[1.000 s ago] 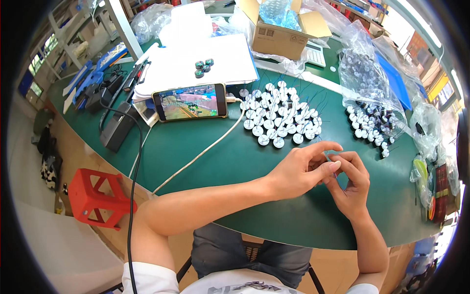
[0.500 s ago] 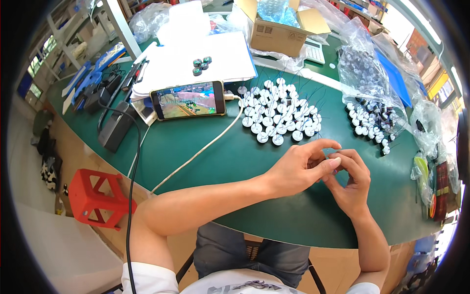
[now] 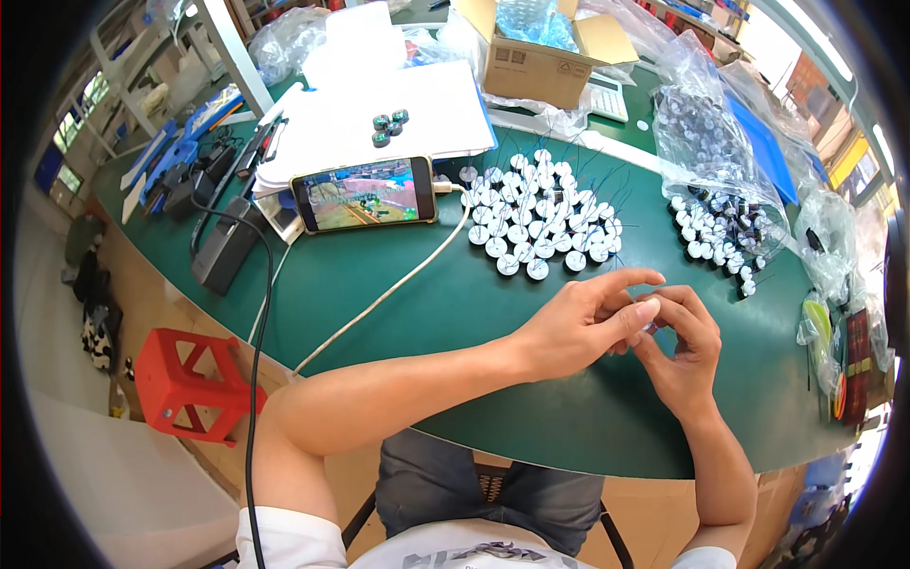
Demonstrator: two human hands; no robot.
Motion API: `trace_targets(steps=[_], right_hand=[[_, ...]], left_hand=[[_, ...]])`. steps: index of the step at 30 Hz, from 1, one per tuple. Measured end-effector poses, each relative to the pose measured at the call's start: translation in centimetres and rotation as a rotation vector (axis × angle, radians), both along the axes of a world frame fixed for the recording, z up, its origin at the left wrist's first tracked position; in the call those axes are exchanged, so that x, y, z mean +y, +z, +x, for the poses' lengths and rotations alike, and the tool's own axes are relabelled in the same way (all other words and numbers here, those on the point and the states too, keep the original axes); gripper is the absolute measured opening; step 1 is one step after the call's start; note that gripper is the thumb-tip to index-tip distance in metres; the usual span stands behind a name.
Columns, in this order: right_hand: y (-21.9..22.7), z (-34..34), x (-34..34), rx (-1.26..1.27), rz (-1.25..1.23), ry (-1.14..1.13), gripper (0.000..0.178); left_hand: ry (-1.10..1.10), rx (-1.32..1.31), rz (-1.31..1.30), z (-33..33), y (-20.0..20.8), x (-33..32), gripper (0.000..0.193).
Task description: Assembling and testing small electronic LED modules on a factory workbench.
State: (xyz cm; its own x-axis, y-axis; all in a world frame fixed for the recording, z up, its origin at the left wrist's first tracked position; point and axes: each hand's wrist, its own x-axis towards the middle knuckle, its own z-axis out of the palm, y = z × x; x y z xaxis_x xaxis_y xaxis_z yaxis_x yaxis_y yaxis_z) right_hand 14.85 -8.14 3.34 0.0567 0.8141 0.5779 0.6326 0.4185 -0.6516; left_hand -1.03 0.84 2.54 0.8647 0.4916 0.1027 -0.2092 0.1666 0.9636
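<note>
My left hand (image 3: 578, 327) and my right hand (image 3: 684, 351) meet above the near part of the green table. Both are closed, thumbs and fingertips pinched together around a small pale piece (image 3: 650, 328). Fingers hide most of it, so its exact kind cannot be made out. Just beyond my hands lies a cluster of small round parts (image 3: 526, 223), with white tops, black sides and thin dark wires. A second pile of similar parts (image 3: 720, 237) spills from a clear plastic bag (image 3: 706, 133) on the right.
A phone (image 3: 365, 196) playing a video leans on papers (image 3: 322, 133), with a white cable (image 3: 384, 302) across the green table (image 3: 531, 417). Several green-and-black round parts (image 3: 382, 123) rest on the papers. A cardboard box (image 3: 536, 74) is behind. A red stool (image 3: 194, 384) stands left.
My right fingers have shifted slightly, and a little more of the pale piece shows between the fingertips. Both arms stay nearly where they were.
</note>
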Motion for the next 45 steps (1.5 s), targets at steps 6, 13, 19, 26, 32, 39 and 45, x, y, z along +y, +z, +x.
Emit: trace_targets(steps=[6, 13, 19, 26, 32, 39, 45], right_hand=[[0.0, 0.3, -0.1, -0.061, 0.011, -0.031, 0.031], [0.0, -0.3, 0.2, -0.117, 0.045, -0.047, 0.038], [-0.4, 0.0, 0.0, -0.212, 0.060, -0.048, 0.041], [0.0, 0.5, 0.2, -0.167, -0.094, -0.135, 0.032], [-0.7, 1.5, 0.3, -0.169, -0.272, -0.172, 0.027], [-1.3, 1.5, 0.9, -0.276, -0.261, -0.179, 0.038], [-0.7, 1.1, 0.7, -0.187, -0.289, -0.059, 0.069]], left_hand=[[-0.001, -0.021, 0.148, 0.3, -0.4, 0.2, 0.060], [-0.016, 0.012, 0.099, 0.2, -0.5, 0.4, 0.056], [-0.007, 0.042, 0.070, 0.5, -0.4, 0.3, 0.055], [0.154, 0.193, 0.342, 0.3, -0.3, 0.3, 0.070], [0.231, 0.288, 0.536, 0.3, 0.3, -0.1, 0.057], [0.130, -0.146, 0.547, 0.4, -0.7, -1.2, 0.039], [0.089, -0.290, 0.802, 0.2, -0.7, -0.9, 0.027]])
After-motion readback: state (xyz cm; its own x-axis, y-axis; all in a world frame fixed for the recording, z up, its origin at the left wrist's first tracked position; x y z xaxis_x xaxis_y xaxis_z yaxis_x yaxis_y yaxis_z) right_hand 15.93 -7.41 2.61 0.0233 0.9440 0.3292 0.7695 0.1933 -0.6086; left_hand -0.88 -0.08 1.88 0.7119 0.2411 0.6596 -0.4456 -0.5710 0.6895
